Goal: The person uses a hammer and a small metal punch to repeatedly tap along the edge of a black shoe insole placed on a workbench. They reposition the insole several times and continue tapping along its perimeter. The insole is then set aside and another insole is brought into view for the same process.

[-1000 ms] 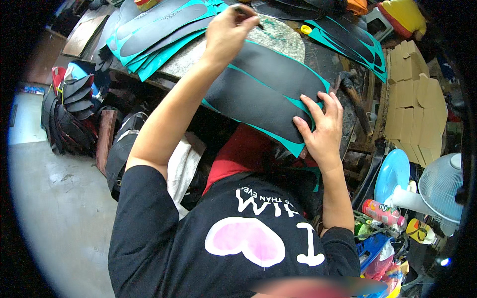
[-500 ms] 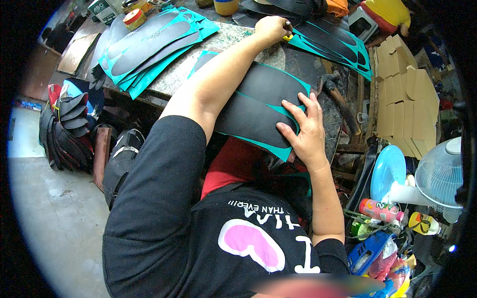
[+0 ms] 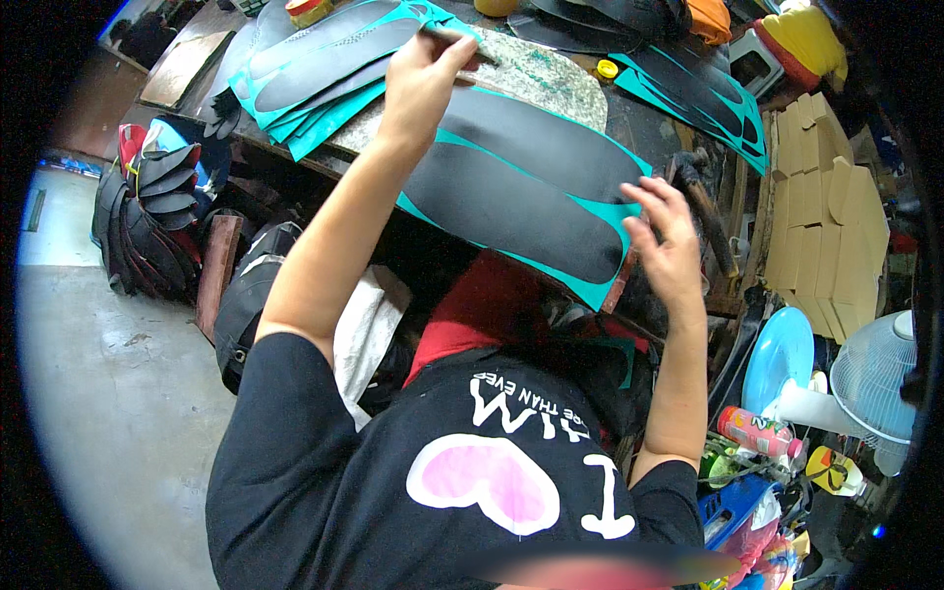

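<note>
Workroom with smooth grey floor (image 3: 128, 374) between 8 and 9 o'clock; stacked tan cardboard boxes (image 3: 826, 226) near 3, well apart from your hands. Dark, worn counter (image 3: 644, 128) from 11 to 2, bearing a pale, speckled, green-stained slab (image 3: 551, 79).

Item: one flat teal sheet (image 3: 521, 177) carrying two long black sole-shaped panels (image 3: 501, 202); just off centre toward 1 o'clock, along the counter's near edge, above your lap.

Item: your left hand (image 3: 421, 88), just short of 12; grip curled closed around a slim dark tool (image 3: 441, 33), kind unclear.

Item: your right hand (image 3: 674, 241), between 2 and 3; grip open, fingers spread and blurred, nothing held, at the sheet's right end; contact cannot be told.

Progress, as judged: part-way through a batch. Done on your sheet: both panels lie flat on the teal. Left: teal margins show around them, so neither looks cut free. Similar stock: thick fanned teal-and-black pile (image 3: 334, 49) at 11, smaller teal-and-black stack (image 3: 693, 88) between 1 and 2; which is finished cannot be told.
</note>
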### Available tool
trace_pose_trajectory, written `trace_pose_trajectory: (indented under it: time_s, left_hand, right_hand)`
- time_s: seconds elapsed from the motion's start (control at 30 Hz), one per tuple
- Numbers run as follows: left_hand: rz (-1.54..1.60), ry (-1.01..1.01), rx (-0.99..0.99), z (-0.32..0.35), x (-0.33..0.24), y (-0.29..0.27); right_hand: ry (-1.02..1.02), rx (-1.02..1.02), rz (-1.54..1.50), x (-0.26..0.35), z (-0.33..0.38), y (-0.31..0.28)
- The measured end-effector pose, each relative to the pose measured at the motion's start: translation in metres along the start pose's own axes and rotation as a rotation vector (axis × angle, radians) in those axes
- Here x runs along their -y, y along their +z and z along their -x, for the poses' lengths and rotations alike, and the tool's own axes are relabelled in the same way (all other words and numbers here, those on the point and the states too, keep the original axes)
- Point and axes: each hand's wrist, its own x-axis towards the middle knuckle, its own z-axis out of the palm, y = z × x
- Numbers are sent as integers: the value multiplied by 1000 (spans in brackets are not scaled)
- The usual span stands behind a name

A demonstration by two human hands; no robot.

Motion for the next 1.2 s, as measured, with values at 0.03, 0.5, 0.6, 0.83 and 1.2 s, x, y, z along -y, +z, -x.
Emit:
trace_pose_trajectory:
  time_s: [0.03, 0.5, 0.6, 0.83, 1.2]
  left_hand:
    - [36, -32, -26, 11, -1, -3]
    - [-39, -229, -22, 27, 26, 7]
    - [-18, -216, -41, 27, 26, 10]
    - [9, -214, -59, 26, 26, 11]
    - [25, -211, -46, 3, 35, 12]
  right_hand:
    - [72, -38, -93, -8, -4, -5]
    - [185, 144, 709, -163, -169, 11]
    - [116, 142, 731, -185, -166, -5]
    - [106, 90, 353, -158, -147, -15]
    - [-80, 154, 184, -25, -31, 19]
